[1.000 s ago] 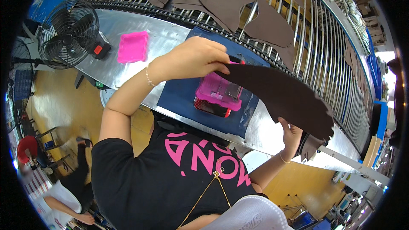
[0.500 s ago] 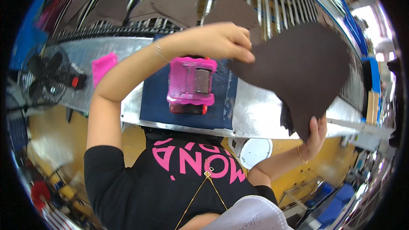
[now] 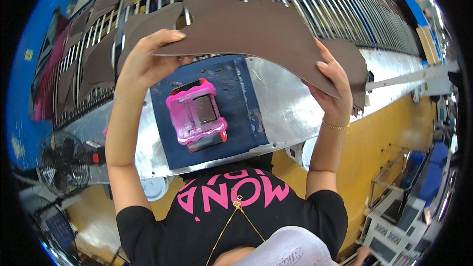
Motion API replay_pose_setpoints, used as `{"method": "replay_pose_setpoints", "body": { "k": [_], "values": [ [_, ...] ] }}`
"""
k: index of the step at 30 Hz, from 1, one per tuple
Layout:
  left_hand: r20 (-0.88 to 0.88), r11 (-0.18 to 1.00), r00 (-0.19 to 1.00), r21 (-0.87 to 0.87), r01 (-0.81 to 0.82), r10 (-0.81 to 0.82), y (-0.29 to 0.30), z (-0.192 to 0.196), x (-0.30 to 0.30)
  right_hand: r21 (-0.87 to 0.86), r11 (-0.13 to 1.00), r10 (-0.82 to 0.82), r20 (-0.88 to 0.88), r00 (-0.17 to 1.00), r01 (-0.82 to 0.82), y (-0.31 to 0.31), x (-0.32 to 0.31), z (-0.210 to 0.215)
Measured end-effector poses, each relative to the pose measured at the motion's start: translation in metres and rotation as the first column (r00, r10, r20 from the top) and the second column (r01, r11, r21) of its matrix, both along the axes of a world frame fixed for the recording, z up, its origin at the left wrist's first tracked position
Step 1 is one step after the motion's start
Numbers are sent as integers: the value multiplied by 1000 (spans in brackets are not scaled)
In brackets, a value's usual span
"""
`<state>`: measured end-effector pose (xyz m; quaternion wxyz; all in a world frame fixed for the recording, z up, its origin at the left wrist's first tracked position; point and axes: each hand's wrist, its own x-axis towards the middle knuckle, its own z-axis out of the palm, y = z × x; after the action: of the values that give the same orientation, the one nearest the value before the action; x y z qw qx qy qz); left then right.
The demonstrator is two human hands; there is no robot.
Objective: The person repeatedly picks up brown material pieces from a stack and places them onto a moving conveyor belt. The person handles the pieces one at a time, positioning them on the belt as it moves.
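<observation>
A brown, curved, leather-like sheet (image 3: pixel 236 27) spans between my two hands, held up over the edge of the rod conveyor. My left hand (image 3: pixel 152 59) pinches its left end, thumb on top and fingers beneath. My right hand (image 3: pixel 330 79) grips the right end, fingers spread along the edge. Below the sheet, a pink scalloped tray with a dark roller (image 3: pixel 197 111) sits tilted on a dark blue mat (image 3: pixel 251 118). A second brown piece (image 3: pixel 352 61) with a ragged edge lies beyond my right hand, partly hidden by it.
The conveyor of metal rods (image 3: pixel 354 15) runs along the far side with several brown pieces (image 3: pixel 101 61) on it. A black fan (image 3: pixel 64 160) stands at the left. The metal table (image 3: pixel 290 123) reaches right toward a white bar (image 3: pixel 414 77).
My left hand has moved left and my right hand up. The brown sheet in my hands now stretches across in front of me. The head view has shifted and turned.
</observation>
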<state>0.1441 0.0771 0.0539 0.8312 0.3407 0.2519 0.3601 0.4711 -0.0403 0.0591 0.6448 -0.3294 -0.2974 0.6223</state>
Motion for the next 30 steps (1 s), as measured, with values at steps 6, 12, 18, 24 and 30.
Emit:
{"method": "replay_pose_setpoints", "body": {
  "k": [6,12,18,24,30],
  "values": [
    [-25,998,998,-19,-57,57,-5,14,2,9,998,69,58,996,-70,4,5,-6],
    [-404,968,896,231,-95,184,2,20,-15,22,997,71,239,968,-79,-1,3,0],
    [-289,-48,533,846,531,795,29,66,1,249,968,-206,754,624,19,15,17,-45],
    [18,-294,425,748,595,905,16,113,39,539,783,-612,580,537,310,54,26,-21],
    [323,-502,387,484,716,864,43,116,60,500,859,-483,863,-151,110,66,15,-4]
  ]
}}
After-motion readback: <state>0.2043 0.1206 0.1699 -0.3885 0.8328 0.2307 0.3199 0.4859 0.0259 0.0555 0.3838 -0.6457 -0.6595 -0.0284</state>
